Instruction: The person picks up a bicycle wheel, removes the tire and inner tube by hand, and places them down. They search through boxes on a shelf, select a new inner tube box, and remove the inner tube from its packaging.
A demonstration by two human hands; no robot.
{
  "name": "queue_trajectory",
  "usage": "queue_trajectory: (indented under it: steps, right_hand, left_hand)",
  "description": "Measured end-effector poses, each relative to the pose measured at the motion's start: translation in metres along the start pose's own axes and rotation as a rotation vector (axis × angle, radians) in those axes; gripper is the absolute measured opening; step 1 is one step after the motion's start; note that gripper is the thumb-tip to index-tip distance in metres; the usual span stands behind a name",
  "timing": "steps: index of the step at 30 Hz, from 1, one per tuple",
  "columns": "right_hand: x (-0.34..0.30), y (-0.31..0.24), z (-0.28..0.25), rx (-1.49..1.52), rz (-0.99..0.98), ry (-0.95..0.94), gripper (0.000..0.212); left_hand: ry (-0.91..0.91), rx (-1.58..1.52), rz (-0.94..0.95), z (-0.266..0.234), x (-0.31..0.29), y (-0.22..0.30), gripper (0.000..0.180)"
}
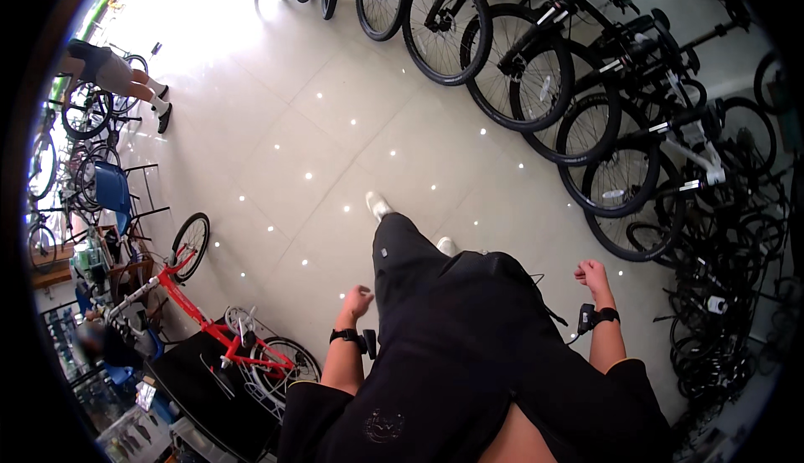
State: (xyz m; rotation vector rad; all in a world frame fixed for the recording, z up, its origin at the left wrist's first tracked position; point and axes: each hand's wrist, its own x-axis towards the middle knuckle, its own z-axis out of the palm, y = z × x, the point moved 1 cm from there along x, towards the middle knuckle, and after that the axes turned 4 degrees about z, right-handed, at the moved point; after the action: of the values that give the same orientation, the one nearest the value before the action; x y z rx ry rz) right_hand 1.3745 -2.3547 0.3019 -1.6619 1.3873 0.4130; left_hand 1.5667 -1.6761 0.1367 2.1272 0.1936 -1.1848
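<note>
Loosely curls left hand (358, 300) near red bicycle (194, 310), right hand (593, 275) nearer parked bicycles (620, 121); cannot tell if fully closed.

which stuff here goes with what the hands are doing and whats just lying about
With the hands, apparently:
left hand, nothing visibly held
right hand, nothing visibly held
black strapped device on left wrist
black strapped device on right wrist

Just around:
red-framed bicycle
row of black-tyred bicycles
blue chair with dark legs
</note>
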Motion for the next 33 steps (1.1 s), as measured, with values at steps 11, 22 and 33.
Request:
queue_trajectory:
  steps: [11,22,33]
  right_hand:
    - [0.008,-0.202,0.030,-0.185,0.349,-0.087,0.023]
    - [0.030,-0.419,0.077,0.038,0.350,-0.032,0.025]
    - [-0.009,-0.406,0.114,0.037,0.438,-0.035,0.026]
  left_hand:
    - [0.044,-0.373,-0.080,-0.108,0.160,0.098,0.032]
    - [0.113,-0.591,-0.210,-0.297,0.256,0.186,0.026]
    - [-0.093,-0.434,-0.223,-0.340,0.290,0.225,0.028]
